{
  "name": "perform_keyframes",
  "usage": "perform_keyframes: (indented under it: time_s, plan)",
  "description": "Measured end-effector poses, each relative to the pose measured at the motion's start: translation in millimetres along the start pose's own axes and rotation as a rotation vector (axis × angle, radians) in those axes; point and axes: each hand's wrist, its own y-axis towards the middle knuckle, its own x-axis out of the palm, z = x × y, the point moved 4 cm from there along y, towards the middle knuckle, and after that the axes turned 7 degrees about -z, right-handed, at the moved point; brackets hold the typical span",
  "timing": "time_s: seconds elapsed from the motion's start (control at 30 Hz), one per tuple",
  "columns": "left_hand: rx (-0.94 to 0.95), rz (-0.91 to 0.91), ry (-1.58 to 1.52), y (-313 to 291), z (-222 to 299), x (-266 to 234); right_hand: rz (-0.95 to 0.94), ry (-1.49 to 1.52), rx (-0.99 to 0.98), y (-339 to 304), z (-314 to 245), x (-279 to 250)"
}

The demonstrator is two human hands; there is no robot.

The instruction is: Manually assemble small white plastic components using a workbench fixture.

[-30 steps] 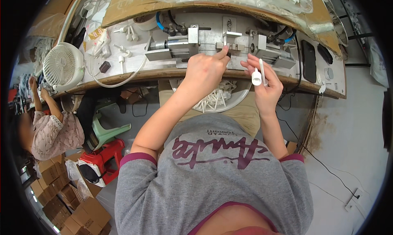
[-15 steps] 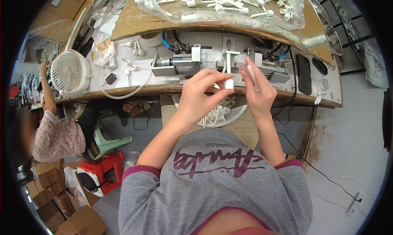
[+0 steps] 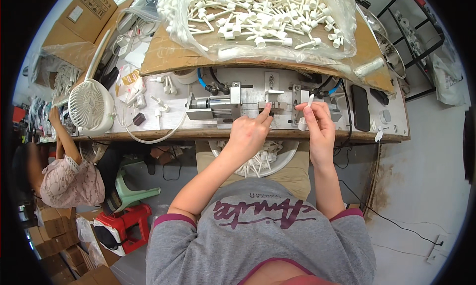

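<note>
My left hand (image 3: 249,136) is over the metal clamping jig (image 3: 233,104) on the bench, its index finger stretched onto the small block in the middle and the other fingers curled. Nothing shows in it, though its palm side is hidden. A white bar (image 3: 274,92) sits just beyond that fingertip. In my right hand (image 3: 321,124), at the jig's right end, a white plastic stem with a round cap (image 3: 311,101) is pinched between thumb and fingers, stem end up. Below the bench edge, a bowl (image 3: 291,158) on my lap holds many similar white parts (image 3: 263,161).
Beyond the jig, a cardboard sheet (image 3: 163,52) carries a plastic bag heaped with white capped stems (image 3: 267,17). A fan (image 3: 90,106) stands at the left, a phone (image 3: 360,108) at the right. Another person (image 3: 72,181) sits at far left. Cables hang by the right bench edge.
My left hand has let go of the white part it held and moved its index finger to the jig's middle. My right hand still holds its part. The view has tilted upward.
</note>
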Motion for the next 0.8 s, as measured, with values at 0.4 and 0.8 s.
perform_keyframes:
  time_s: [0.4, 0.8]
  plan:
    - [-0.007, 0.236, -0.315, -15, 3, -18, -0.005, 0.144, 0.143, -2, 18, 0]
    - [-0.24, 0.35, -0.75, -26, 3, -63, 0.011, -0.059, -0.089, 46, -22, 21]
